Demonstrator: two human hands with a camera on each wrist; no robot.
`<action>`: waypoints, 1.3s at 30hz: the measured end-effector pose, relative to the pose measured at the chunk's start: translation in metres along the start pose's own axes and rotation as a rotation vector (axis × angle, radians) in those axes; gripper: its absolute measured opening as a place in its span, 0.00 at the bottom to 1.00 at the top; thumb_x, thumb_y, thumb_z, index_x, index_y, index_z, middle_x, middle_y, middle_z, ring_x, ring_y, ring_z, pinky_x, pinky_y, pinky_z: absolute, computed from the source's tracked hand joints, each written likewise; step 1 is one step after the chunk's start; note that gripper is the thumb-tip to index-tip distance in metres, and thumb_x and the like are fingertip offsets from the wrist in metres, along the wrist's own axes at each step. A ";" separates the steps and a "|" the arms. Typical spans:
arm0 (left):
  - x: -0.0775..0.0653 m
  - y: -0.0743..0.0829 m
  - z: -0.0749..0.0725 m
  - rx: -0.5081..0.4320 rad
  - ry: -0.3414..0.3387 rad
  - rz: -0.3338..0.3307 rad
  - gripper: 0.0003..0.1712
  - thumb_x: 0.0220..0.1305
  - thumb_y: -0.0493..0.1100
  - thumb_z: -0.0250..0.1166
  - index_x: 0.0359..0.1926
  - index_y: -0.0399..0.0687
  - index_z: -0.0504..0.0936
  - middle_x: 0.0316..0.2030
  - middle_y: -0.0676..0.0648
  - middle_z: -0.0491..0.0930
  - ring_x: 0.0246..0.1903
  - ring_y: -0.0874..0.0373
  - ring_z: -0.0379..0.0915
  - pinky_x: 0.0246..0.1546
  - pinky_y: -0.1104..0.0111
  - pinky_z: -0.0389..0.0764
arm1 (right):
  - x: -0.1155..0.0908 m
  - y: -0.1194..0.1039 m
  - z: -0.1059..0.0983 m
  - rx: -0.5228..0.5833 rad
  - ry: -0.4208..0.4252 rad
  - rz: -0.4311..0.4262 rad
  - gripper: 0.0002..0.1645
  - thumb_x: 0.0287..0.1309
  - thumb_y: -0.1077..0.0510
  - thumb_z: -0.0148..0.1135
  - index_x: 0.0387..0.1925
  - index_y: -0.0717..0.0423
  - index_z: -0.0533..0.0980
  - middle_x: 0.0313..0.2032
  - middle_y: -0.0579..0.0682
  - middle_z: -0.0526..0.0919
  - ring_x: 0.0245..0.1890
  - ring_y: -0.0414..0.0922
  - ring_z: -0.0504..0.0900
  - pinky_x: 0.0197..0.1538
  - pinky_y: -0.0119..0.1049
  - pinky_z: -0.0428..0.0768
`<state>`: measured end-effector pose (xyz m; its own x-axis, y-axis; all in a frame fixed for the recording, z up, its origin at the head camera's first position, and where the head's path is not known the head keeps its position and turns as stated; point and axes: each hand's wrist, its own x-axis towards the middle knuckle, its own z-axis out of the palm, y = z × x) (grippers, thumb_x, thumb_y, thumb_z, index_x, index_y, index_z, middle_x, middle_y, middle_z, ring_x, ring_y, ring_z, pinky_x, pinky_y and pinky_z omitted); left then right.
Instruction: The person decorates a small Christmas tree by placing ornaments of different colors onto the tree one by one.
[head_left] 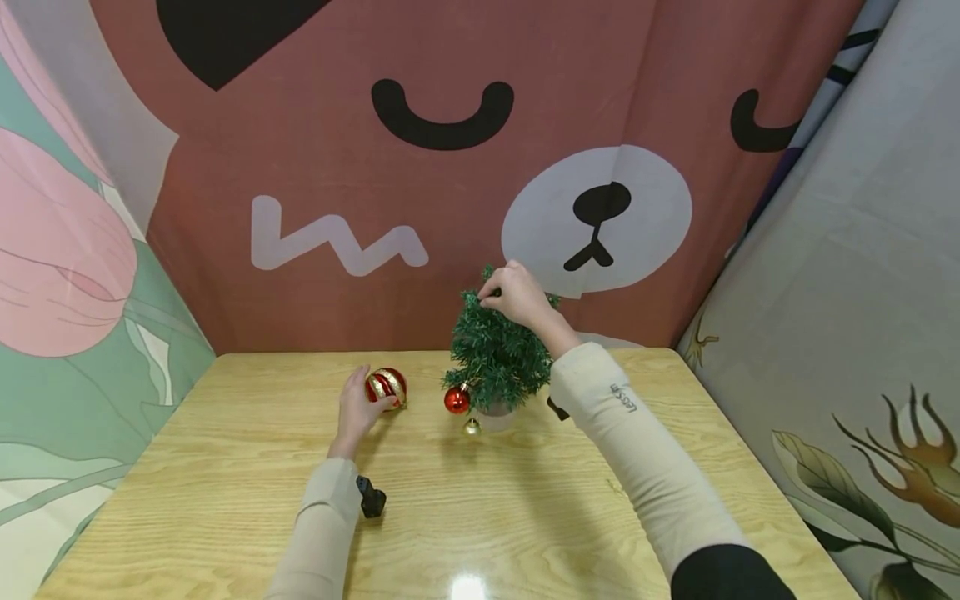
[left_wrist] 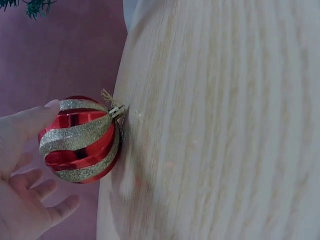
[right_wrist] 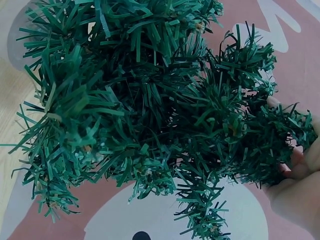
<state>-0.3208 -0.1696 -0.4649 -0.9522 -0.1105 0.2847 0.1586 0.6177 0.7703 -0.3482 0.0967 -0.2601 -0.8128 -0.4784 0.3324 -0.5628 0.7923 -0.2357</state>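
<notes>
My left hand (head_left: 358, 410) is at a red ball ornament (head_left: 386, 388) with glittery gold stripes, which rests on the table. In the left wrist view, the thumb touches the ornament's (left_wrist: 80, 140) side, and the other fingers are loosely bent beside it. A gold cap with a loop of cord faces the table. At the small green artificial Christmas tree (head_left: 498, 350), my right hand (head_left: 517, 296) pinches a branch near the top. The right wrist view shows its fingers around the branch (right_wrist: 265, 145), with bristles partly hiding them.
A shiny red ball (head_left: 457, 400) hangs at the tree's lower left, and a small gold ornament (head_left: 472, 427) is just below it. The tree stands in a pale pot (head_left: 497, 418) near the wooden table's (head_left: 420, 508) back edge. Behind it hangs a bear-print curtain (head_left: 322, 150).
</notes>
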 end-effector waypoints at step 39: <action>0.002 -0.016 0.009 -0.314 -0.050 -0.257 0.43 0.51 0.37 0.66 0.64 0.31 0.53 0.62 0.30 0.53 0.59 0.38 0.52 0.54 0.51 0.63 | -0.003 0.005 -0.001 0.021 0.001 0.006 0.07 0.52 0.58 0.62 0.34 0.54 0.83 0.36 0.49 0.81 0.37 0.46 0.69 0.39 0.38 0.70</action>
<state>-0.3280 -0.1728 -0.4819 -0.9816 -0.1869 0.0383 -0.0211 0.3061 0.9518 -0.3483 0.1022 -0.2616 -0.8158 -0.4735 0.3322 -0.5612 0.7869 -0.2566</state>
